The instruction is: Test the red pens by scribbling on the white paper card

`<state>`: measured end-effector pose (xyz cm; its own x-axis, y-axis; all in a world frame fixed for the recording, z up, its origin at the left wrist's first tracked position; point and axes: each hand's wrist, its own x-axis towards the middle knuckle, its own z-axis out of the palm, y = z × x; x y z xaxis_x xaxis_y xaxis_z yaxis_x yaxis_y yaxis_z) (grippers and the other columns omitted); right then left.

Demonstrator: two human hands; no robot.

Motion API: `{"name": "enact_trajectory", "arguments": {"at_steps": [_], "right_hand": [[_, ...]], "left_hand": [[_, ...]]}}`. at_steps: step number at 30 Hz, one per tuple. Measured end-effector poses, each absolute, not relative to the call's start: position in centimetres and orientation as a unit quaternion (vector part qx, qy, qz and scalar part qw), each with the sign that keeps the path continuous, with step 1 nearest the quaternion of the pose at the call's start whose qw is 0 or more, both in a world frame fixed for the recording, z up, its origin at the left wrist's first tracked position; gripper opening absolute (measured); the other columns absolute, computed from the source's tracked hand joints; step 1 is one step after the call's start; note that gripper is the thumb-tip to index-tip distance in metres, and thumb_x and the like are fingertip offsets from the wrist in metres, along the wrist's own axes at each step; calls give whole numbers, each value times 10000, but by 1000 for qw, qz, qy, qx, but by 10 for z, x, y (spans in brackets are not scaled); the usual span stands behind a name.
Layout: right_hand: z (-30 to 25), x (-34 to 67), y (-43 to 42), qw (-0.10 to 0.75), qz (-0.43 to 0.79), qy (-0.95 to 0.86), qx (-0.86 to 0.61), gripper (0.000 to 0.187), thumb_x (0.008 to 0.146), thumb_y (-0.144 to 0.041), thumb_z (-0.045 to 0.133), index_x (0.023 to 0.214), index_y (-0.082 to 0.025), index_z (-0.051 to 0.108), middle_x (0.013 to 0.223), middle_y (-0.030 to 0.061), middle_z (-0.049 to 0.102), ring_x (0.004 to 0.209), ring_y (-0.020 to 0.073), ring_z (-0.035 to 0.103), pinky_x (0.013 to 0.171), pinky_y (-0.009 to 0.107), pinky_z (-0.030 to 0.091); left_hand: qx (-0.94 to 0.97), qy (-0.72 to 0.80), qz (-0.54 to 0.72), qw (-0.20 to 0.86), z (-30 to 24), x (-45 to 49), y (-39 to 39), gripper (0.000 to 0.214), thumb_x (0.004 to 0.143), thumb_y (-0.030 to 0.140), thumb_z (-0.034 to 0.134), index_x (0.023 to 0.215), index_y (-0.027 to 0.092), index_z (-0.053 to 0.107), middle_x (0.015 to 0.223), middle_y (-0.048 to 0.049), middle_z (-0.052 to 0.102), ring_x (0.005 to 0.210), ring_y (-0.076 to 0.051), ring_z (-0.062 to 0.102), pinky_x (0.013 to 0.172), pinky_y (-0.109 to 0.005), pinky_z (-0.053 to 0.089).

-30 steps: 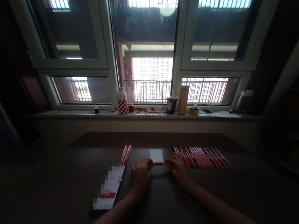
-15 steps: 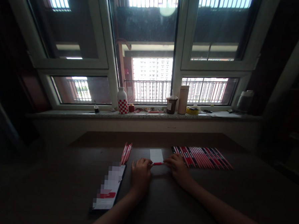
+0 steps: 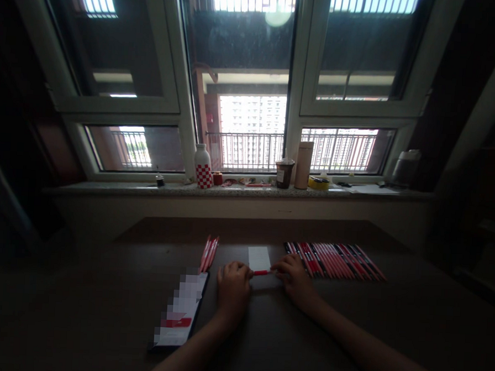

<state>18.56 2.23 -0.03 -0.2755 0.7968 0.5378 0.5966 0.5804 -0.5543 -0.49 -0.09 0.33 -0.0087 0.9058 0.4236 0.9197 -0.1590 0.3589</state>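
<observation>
One slim red-barrelled pencil (image 3: 261, 272) is held level, its ends pinched by the left hand (image 3: 234, 287) and right hand (image 3: 296, 278). Small white paper sheet (image 3: 259, 256) lies just beyond. Row of slim pink, red and black pencils (image 3: 338, 262) lies close beside the right hand; bunched pink pencils (image 3: 209, 254) and a flat, dark-edged, pale-faced device (image 3: 185, 298) lie left. Surface: smooth dark-brown table (image 3: 284, 342). Behind it: speckled stone sill (image 3: 247, 192), pale-framed window (image 3: 299, 72), dim room.
</observation>
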Motion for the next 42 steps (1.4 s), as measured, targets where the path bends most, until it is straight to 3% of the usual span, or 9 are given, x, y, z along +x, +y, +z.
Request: {"name": "enact_trajectory", "arguments": {"at_steps": [9, 42], "right_hand": [[-1, 185, 23, 403, 125, -796, -434, 284, 778, -30, 532, 912, -230, 682, 935, 55, 605, 1015, 234, 465, 907, 381, 384], [-4, 185, 24, 405, 101, -801, -429, 202, 898, -186, 511, 1007, -210, 679, 882, 68, 646, 962, 240, 499, 854, 385, 413]], "left_hand": [[-706, -647, -287, -6, 7, -3, -2, 281, 900, 231, 375, 867, 200, 652, 1046, -58, 622, 1010, -209, 497, 913, -366, 303], [-711, -613, -344, -35, 2, -4, 3, 170, 827, 123, 482, 894, 212, 610, 1007, -38, 613, 1020, -212, 501, 938, -368, 314]]}}
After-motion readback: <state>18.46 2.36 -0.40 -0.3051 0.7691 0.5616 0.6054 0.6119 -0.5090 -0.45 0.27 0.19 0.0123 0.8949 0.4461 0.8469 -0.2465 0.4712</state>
